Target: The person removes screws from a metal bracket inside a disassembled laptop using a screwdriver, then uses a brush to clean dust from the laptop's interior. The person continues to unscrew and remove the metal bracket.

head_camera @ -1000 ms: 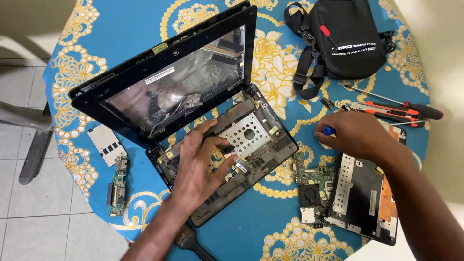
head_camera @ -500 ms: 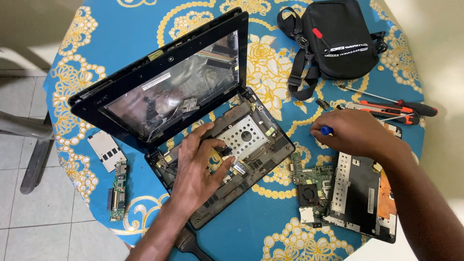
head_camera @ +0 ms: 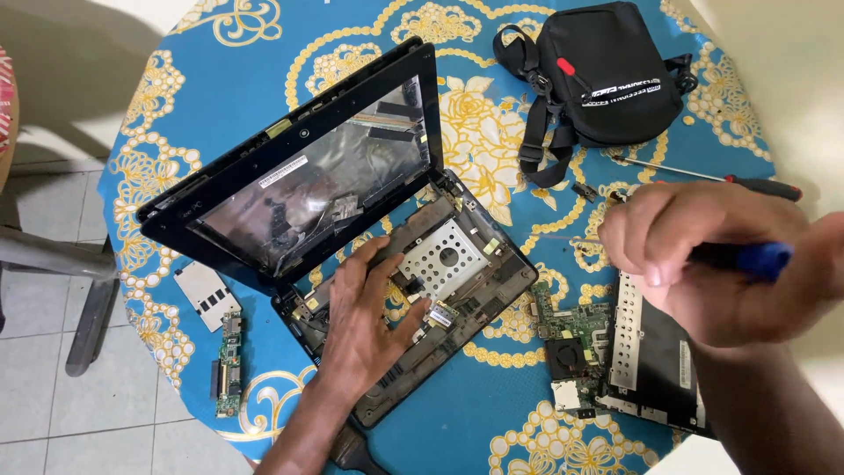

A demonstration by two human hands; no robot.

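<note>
Green circuit strip [head_camera: 228, 362] and a grey card [head_camera: 204, 295] already lie out at the left; the left hand [head_camera: 365, 321] presses flat, fingers spread, on the gutted laptop base [head_camera: 440, 299], screen frame [head_camera: 299, 176] propped open. Motherboard [head_camera: 570, 339] and keyboard [head_camera: 655, 361] are out; the right hand [head_camera: 703, 255] grips a blue-handled screwdriver [head_camera: 747, 258], so more stripping seems left.

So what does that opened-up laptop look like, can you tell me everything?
The laptop is small, black and taken apart. It lies open on the blue and yellow tablecloth, lid tilted back. The screen looks dull and grey, with cables showing. The keyboard is gone, baring a silver metal plate with holes and small circuit parts. The left hand rests flat on its base.
</note>
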